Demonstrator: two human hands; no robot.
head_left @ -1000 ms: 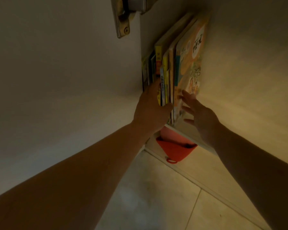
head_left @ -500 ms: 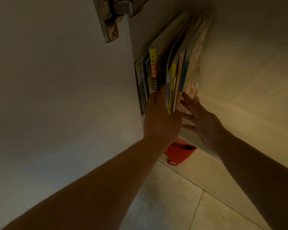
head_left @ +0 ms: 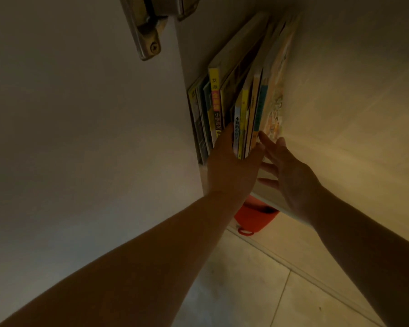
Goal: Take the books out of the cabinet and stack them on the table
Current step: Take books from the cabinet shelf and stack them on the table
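The open cabinet door fills the left of the view as a broad pale panel, with a metal hinge fixed near its top edge. To the right, the cabinet shows a lit inner wall and a shelf edge running down toward the lower right, and below it lies a tiled floor. A row of books stands upright on the shelf, spines facing out, the right-hand ones leaning apart from a tall yellow-spined book on the left. The outermost picture book on the right shows its illustrated cover. Under the shelf edge sits a red container with a small loop handle. The left hand reaches in from the lower left, its fingers slipped into the gap beside the yellow-spined book and its thumb curled round the far side of a few thin spines, so it grips that small bunch. The right hand is beside it, fingers straight and spread, its fingertips touching the lower edge of the picture book and holding nothing.
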